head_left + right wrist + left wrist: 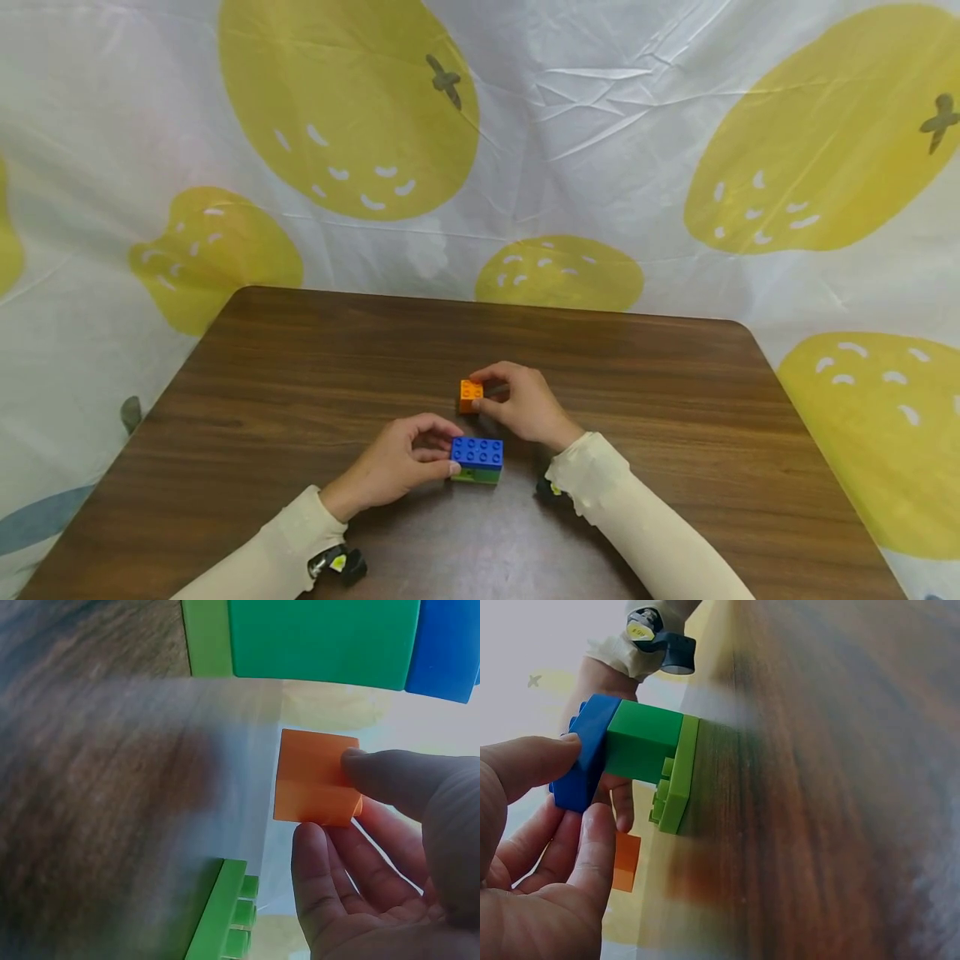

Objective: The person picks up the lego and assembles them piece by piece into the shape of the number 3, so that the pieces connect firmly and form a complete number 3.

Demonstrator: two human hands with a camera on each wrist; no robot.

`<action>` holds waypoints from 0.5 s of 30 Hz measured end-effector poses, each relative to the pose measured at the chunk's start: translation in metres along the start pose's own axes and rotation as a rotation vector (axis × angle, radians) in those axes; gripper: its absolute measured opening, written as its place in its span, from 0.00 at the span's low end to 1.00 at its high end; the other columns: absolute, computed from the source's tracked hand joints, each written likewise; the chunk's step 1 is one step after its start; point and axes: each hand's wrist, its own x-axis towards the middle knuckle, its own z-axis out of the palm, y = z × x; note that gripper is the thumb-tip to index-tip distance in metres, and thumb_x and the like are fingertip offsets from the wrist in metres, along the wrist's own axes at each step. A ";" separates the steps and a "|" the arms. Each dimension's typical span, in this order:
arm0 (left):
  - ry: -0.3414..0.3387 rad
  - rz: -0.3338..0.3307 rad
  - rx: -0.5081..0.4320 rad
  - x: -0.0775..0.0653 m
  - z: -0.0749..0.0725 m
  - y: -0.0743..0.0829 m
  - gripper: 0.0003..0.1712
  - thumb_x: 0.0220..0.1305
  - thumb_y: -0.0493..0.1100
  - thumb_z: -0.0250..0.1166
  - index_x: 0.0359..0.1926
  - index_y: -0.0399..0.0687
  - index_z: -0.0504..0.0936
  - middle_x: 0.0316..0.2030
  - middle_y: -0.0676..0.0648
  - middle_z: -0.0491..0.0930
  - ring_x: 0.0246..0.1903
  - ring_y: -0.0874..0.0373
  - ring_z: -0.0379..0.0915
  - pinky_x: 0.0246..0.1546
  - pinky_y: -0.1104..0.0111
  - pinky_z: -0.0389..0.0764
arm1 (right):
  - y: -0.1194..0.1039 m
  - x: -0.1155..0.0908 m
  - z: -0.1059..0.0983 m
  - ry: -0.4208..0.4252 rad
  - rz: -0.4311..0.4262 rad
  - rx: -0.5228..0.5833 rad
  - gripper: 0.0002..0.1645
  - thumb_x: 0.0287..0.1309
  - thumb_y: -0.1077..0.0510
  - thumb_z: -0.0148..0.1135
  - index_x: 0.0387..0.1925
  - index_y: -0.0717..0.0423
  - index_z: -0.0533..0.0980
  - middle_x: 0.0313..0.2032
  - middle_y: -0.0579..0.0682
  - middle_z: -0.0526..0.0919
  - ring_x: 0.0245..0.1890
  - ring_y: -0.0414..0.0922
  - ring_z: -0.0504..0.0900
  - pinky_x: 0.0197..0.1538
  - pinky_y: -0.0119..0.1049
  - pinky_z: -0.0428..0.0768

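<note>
I saw the left hand (pixel 397 460) pinching the blue brick (pixel 477 452) atop the green brick (pixel 646 739), and the right hand (pixel 527 405) pinching the orange brick (pixel 469 397) just beyond, apparently a building step whose next move called for aligning the 2 pinched bricks.

A dark brown, wood-grained table (pixel 675 400) with rounded far corners occupied the lower half of the head view. A stack of blue, green and light green bricks (pixel 477 452) stood on it at lower centre. In the right-wrist view, a studded green brick (pixel 219 919) lay at lower left of centre.
</note>
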 end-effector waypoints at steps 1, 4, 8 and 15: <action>-0.001 0.000 -0.001 0.000 0.000 0.000 0.22 0.64 0.38 0.77 0.57 0.38 0.82 0.55 0.39 0.83 0.52 0.50 0.82 0.52 0.72 0.86 | 0.000 0.000 0.000 0.001 -0.002 0.002 0.21 0.62 0.61 0.76 0.56 0.58 0.84 0.51 0.54 0.89 0.50 0.50 0.89 0.51 0.45 0.90; -0.001 -0.001 -0.002 0.000 0.000 0.000 0.22 0.64 0.38 0.77 0.57 0.39 0.83 0.55 0.39 0.83 0.52 0.50 0.82 0.52 0.72 0.86 | -0.001 -0.001 -0.001 0.002 -0.009 0.007 0.21 0.62 0.61 0.76 0.56 0.58 0.84 0.51 0.54 0.89 0.49 0.51 0.89 0.51 0.45 0.90; -0.004 -0.005 0.002 0.000 -0.001 0.000 0.22 0.64 0.39 0.77 0.57 0.39 0.83 0.54 0.39 0.83 0.51 0.50 0.82 0.51 0.72 0.86 | -0.003 -0.001 -0.001 0.000 -0.015 0.007 0.20 0.62 0.61 0.76 0.55 0.58 0.84 0.51 0.54 0.89 0.49 0.50 0.89 0.51 0.45 0.90; -0.010 -0.006 -0.005 0.000 0.000 0.000 0.22 0.64 0.39 0.77 0.57 0.39 0.83 0.54 0.39 0.83 0.51 0.50 0.82 0.51 0.72 0.86 | -0.009 -0.004 -0.005 0.010 -0.041 0.008 0.20 0.62 0.60 0.76 0.55 0.58 0.85 0.50 0.54 0.89 0.48 0.52 0.89 0.50 0.46 0.90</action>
